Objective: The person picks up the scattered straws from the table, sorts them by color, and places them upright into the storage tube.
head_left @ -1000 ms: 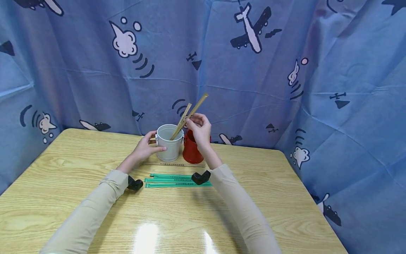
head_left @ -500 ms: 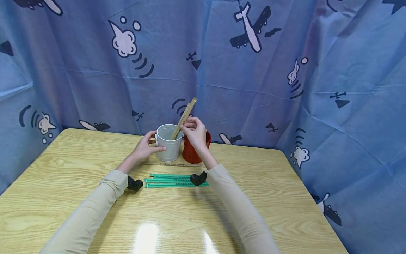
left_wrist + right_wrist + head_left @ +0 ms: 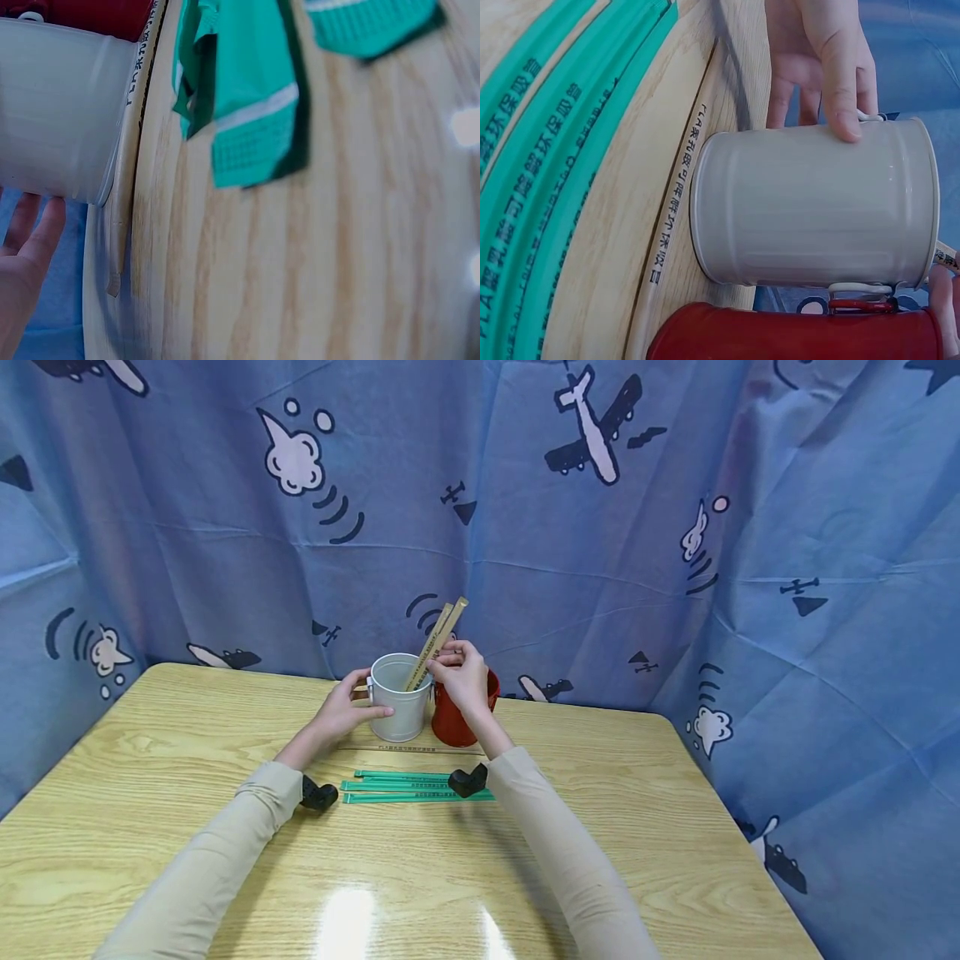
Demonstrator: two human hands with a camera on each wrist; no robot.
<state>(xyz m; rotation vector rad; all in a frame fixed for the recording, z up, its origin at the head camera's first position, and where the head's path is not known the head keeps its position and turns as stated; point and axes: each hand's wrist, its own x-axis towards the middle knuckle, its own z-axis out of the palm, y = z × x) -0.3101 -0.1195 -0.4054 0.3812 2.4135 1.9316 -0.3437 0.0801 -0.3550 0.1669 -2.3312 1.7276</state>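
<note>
My left hand (image 3: 339, 714) holds the white bucket (image 3: 401, 720) at its left side, thumb on the front and fingers behind. My right hand (image 3: 463, 678) pinches a tan paper-wrapped straw (image 3: 453, 621) that leans with its lower end in the mouth of the white bucket. Another tan wrapped straw (image 3: 417, 672) slants inside the same bucket, just left of the held one. The red bucket (image 3: 452, 725) stands against the white one on the right, partly behind my right hand; its inside is hidden.
One tan wrapped straw (image 3: 676, 180) lies along the front of the buckets. Several green wrapped straws (image 3: 397, 786) lie nearer on the wooden table (image 3: 225, 727). A blue patterned curtain (image 3: 390, 485) hangs behind the table.
My right hand has moved left and down, bringing its straw lower into the white bucket, beside the other straw. Over the last half second it barely shifts. The left hand keeps its place.
</note>
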